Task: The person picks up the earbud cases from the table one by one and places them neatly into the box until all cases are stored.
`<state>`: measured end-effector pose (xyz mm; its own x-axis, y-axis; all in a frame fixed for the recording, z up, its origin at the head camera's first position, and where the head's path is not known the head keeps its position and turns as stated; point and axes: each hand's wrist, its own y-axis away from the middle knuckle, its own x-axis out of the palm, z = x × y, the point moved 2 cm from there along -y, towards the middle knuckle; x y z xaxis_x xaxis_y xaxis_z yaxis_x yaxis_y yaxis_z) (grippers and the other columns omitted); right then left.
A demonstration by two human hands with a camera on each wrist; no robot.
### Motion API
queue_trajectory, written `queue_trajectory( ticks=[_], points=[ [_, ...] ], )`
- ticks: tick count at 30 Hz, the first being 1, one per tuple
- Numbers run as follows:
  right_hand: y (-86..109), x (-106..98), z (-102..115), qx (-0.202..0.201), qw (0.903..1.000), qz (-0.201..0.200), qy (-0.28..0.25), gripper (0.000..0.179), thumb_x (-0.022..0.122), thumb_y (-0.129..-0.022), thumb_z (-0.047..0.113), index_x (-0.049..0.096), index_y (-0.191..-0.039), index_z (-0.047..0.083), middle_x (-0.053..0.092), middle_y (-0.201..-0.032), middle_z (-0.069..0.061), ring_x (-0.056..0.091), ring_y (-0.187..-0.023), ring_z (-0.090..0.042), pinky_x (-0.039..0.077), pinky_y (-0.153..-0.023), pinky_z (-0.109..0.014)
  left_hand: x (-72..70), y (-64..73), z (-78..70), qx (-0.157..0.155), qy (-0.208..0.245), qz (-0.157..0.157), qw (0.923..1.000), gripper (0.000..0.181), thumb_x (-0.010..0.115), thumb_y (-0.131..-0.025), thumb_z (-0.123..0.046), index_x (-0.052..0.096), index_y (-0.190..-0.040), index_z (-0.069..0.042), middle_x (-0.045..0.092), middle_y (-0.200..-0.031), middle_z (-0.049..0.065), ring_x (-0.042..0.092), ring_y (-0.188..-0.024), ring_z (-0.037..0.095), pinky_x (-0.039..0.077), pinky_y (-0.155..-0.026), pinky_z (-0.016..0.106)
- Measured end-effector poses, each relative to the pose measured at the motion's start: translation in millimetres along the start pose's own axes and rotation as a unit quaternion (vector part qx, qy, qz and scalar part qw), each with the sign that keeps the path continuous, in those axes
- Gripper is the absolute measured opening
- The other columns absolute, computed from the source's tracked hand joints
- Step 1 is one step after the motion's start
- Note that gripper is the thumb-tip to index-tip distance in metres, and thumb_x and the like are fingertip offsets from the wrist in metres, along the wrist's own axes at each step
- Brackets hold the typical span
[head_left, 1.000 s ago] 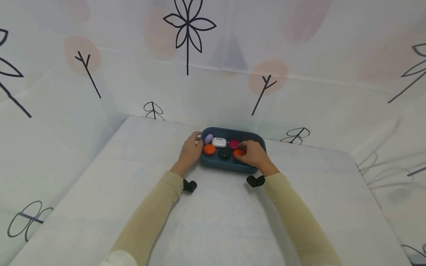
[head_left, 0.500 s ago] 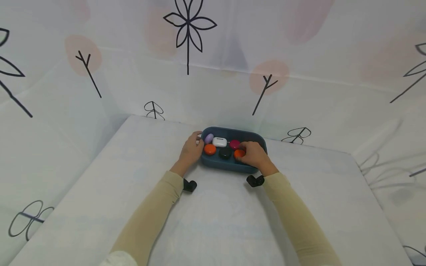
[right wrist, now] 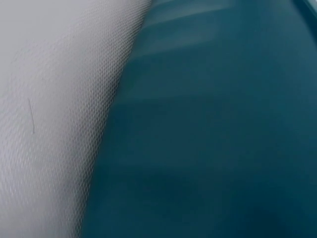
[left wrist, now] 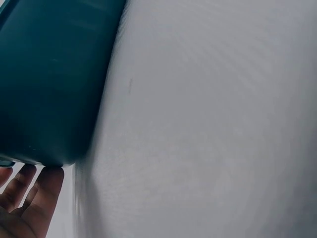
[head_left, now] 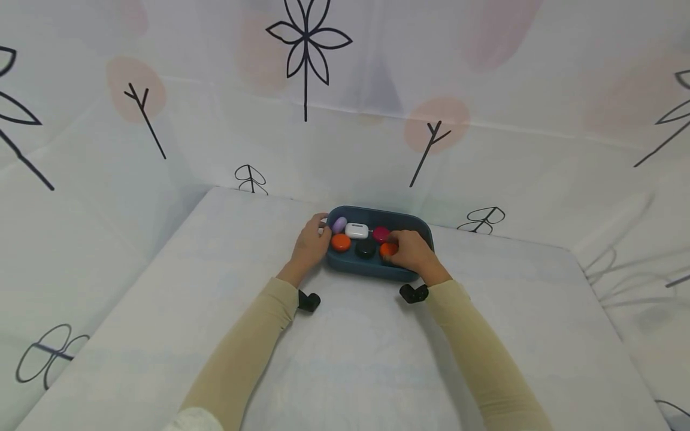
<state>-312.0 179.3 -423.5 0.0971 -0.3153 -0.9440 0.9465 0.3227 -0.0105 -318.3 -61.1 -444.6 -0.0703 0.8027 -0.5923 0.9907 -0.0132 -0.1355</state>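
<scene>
A dark blue tray [head_left: 372, 270] with rounded corners stands at the back of the table in the head view. My left hand [head_left: 308, 242] touches its left end; the left wrist view shows straight fingers [left wrist: 47, 191] with their tips against the outer wall. Reaching into the right part of the tray, my right hand [head_left: 412, 248] pinches an orange round object [head_left: 387, 249] between thumb and fingers. Inside lie a second orange round object [head_left: 341, 242], a black round one [head_left: 365, 248], a crimson round one [head_left: 381, 234], a white earbud case [head_left: 357, 231] and a purple oval piece [head_left: 339, 225].
A white cloth covers the table [head_left: 345, 353]. Behind the tray rises a patterned cloth wall [head_left: 356, 155], close to its back edge. Black wrist mounts [head_left: 414, 293] hang beneath both wrists. The right hand hides the tray's right inside.
</scene>
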Motion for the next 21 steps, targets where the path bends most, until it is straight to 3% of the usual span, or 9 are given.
queue_trajectory(
  ticks=[21],
  points=[
    [0.3, -0.8, 0.6, 0.004, 0.9992, -0.017, -0.035, 0.046, 0.068, -0.068, 0.029, 0.058, -0.105, 0.005, 0.059, -0.097, -0.007, 0.052, -0.085, -0.021, 0.046, -0.078, -0.036, 2.1, 1.1, 1.4, -0.011, 0.015, -0.002, 0.9998, 0.041, 0.04, -0.087, -0.028, 0.038, -0.127, -0.021, 0.053, -0.114, 0.003, 0.052, -0.082, 0.016, 0.045, -0.072, 0.031]
  ],
)
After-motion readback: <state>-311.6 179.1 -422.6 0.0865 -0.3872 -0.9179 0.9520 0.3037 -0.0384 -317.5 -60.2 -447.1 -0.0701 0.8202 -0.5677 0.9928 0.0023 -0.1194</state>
